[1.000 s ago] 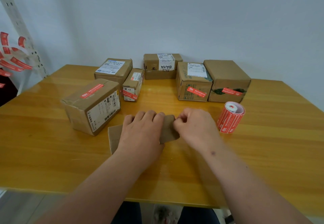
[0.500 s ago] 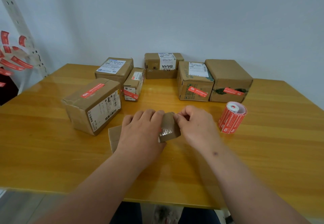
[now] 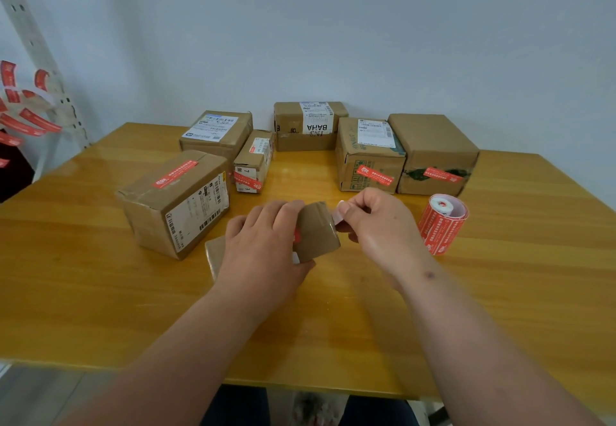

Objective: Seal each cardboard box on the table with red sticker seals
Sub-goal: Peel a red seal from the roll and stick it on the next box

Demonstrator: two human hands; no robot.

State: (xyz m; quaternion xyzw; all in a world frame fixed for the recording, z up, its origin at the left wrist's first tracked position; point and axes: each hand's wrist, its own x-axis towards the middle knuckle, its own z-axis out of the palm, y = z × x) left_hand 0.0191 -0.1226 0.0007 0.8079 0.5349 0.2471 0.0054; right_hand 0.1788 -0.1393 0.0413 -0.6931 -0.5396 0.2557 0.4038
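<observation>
My left hand (image 3: 263, 245) grips a small flat cardboard box (image 3: 316, 232) at the table's middle and tilts its right end up. A bit of red sticker shows on the box just under my left fingers. My right hand (image 3: 373, 222) pinches a pale strip (image 3: 338, 215) at the box's upper right corner. The roll of red sticker seals (image 3: 441, 222) stands just right of my right hand. Several other cardboard boxes stand behind, most with a red seal, such as the large box (image 3: 176, 199) at the left.
The wooden table (image 3: 500, 292) reaches its near edge below my forearms. At the far left a white perforated post (image 3: 40, 55) carries red sticker strips (image 3: 26, 119). A pale wall stands right behind the back row of boxes.
The small box's right end has risen from flat to steeply tilted under my left hand. My right hand has shifted from its end up to its upper corner and now pinches a pale strip.
</observation>
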